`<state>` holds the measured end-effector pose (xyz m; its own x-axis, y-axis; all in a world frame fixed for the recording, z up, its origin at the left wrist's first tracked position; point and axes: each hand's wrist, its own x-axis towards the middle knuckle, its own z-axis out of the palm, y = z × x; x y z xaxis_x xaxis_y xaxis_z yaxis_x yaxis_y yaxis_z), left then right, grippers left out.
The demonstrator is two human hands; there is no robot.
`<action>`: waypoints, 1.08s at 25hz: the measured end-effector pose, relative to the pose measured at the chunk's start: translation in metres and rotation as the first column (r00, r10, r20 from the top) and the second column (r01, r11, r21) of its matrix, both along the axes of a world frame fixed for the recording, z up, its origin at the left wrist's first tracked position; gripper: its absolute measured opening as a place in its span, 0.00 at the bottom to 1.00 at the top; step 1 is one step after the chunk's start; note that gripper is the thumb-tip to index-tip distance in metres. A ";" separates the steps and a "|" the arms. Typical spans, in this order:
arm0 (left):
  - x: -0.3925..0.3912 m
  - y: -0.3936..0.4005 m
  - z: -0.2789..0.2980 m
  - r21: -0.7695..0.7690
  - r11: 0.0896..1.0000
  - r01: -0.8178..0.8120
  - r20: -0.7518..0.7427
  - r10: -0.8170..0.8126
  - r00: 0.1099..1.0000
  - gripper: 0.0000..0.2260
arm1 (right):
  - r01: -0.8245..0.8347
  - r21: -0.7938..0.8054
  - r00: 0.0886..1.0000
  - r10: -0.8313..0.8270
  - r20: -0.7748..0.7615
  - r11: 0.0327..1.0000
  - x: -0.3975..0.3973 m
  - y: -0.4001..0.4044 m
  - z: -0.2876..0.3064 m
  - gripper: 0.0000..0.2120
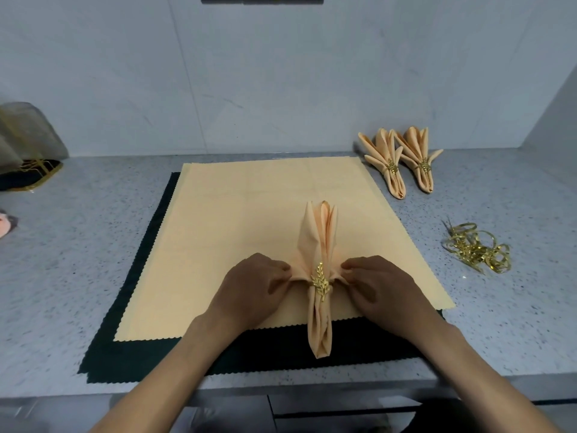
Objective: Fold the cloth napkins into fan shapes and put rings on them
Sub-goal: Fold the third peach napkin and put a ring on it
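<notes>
While the gold ring [320,281] binds the folded napkin [318,314] at lower centre, the left hand [253,285] and right hand [379,284] each pinch 1 side pleat, probably to spread the fan.

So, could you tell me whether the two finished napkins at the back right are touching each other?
Touching: in the head view, the left finished napkin and the right one overlap at their fanned tips, with no counter showing between them there.

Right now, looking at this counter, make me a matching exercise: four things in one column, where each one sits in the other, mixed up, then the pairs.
Things:
1. Leaf ring
2. Loose gold rings
3. Two finished napkins
4. Dark green cloth

Places:
A. Far right, near the wall
B. Under the flat peach napkin
C. Around the folded napkin between both hands
D. Piled on the counter, right side

Pairs: 1-C, 2-D, 3-A, 4-B
</notes>
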<state>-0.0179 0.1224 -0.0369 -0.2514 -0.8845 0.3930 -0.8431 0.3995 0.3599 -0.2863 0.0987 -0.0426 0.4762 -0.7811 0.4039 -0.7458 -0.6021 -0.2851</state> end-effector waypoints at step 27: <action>0.009 -0.051 0.056 -0.261 0.965 0.025 0.260 0.046 0.964 0.07 | 0.181 -0.066 0.984 -0.180 0.020 0.981 0.012 -0.049 0.053 0.03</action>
<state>-0.0093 0.0712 0.0187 -0.3675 -0.7636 0.5309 -0.8980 0.4398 0.0109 -0.2739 0.0495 0.0103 0.3242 -0.8243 0.4642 -0.8401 -0.4765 -0.2594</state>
